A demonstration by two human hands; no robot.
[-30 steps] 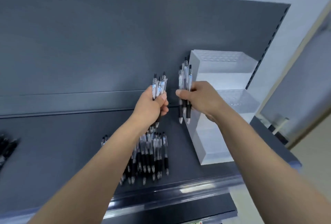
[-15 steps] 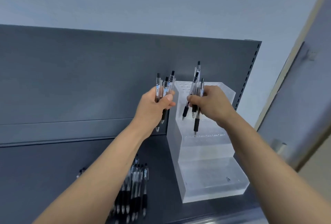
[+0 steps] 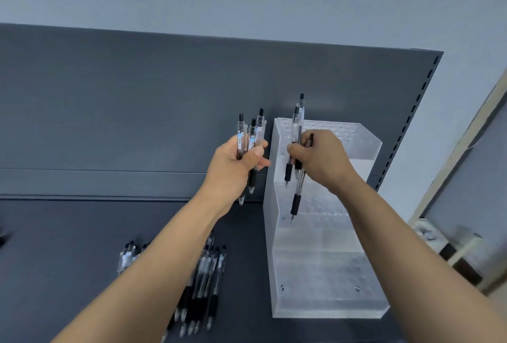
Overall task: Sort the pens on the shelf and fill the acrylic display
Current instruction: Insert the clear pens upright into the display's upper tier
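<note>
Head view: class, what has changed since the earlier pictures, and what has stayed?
The right hand carried its pens from beside the acrylic display to over its steps; one pen has slid lower in the grip, tip down. Unchanged: the left hand holds its bundle; loose pens lie on the shelf.

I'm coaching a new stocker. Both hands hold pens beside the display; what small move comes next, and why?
Probably lower the right hand so its lowest pen drops into a middle-tier hole of the acrylic display: that pen hangs tip-down over that tier, and the display looks empty.
</note>
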